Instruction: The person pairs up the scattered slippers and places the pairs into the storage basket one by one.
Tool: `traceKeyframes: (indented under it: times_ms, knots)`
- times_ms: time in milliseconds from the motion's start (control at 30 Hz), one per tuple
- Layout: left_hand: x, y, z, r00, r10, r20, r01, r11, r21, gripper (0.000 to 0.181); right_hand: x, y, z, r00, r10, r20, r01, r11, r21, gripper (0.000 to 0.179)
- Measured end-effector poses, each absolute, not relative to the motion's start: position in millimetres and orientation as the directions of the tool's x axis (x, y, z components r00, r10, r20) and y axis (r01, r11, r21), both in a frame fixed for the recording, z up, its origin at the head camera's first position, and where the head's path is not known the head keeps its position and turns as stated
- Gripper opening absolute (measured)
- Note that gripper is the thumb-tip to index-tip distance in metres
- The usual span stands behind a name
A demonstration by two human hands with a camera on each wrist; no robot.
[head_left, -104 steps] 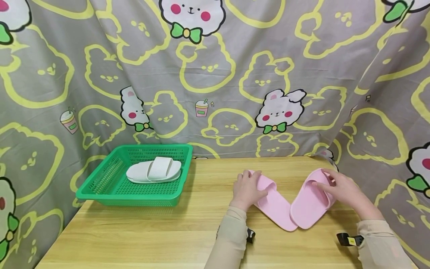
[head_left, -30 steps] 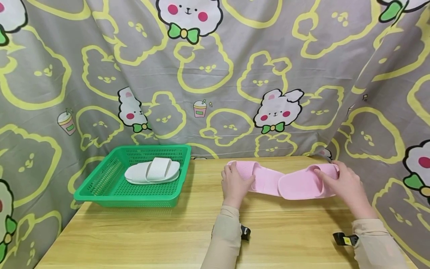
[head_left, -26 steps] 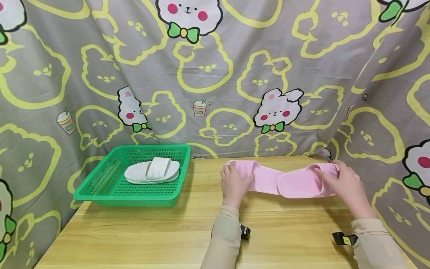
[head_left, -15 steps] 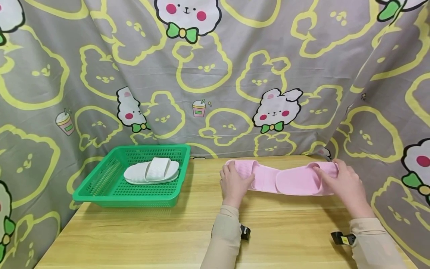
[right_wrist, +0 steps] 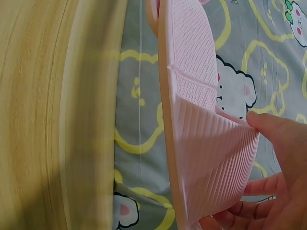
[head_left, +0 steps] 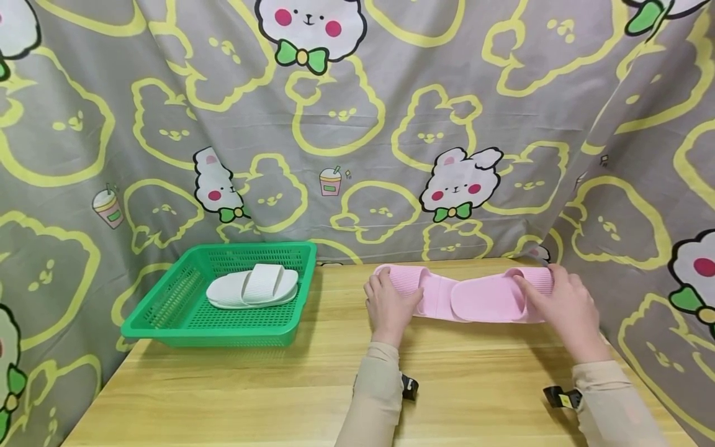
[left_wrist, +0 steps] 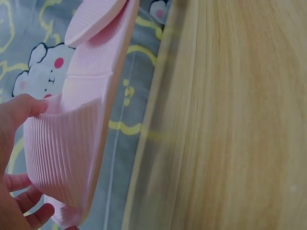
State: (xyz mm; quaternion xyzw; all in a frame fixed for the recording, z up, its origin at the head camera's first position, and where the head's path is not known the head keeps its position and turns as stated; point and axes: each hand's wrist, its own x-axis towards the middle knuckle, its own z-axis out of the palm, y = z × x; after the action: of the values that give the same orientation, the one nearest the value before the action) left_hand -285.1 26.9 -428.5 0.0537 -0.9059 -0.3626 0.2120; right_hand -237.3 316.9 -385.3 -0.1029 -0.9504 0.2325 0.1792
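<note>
Two pink slide slippers are held end to end toward the back right of the table, their footbeds tilted toward the head camera. My left hand grips the left slipper by its ribbed strap, with the thumb at the strap's opening, as the left wrist view confirms. The strap of the right slipper is gripped likewise by my right hand. In the middle the heels overlap, the right one in front of the left. Whether their lower edges touch the table is unclear.
On the left of the wooden table stands a green perforated basket. White slippers lie stacked inside it. Behind and beside the table hangs a grey patterned curtain.
From a V shape with heels toward me, the pink slippers have been raised and swung into a line. In the last second my right hand has shifted left, widening the heel overlap.
</note>
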Motion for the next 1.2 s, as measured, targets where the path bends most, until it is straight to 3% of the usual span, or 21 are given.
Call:
traceKeyframes:
  times_ms: [167,1200]
  knots:
    - [-285,27,-429,-0.894,-0.271,0.357,0.052,0.728,0.683,0.087,-239,313,-383,-0.918,0.3,0.259,0.149,0.866,-0.477,0.097]
    - [-287,26,-427,-0.836,-0.386,0.39,0.021,0.687,0.726,0.087,-256,276,-379,-0.87,0.33,0.367,0.132,0.873,-0.469,0.093]
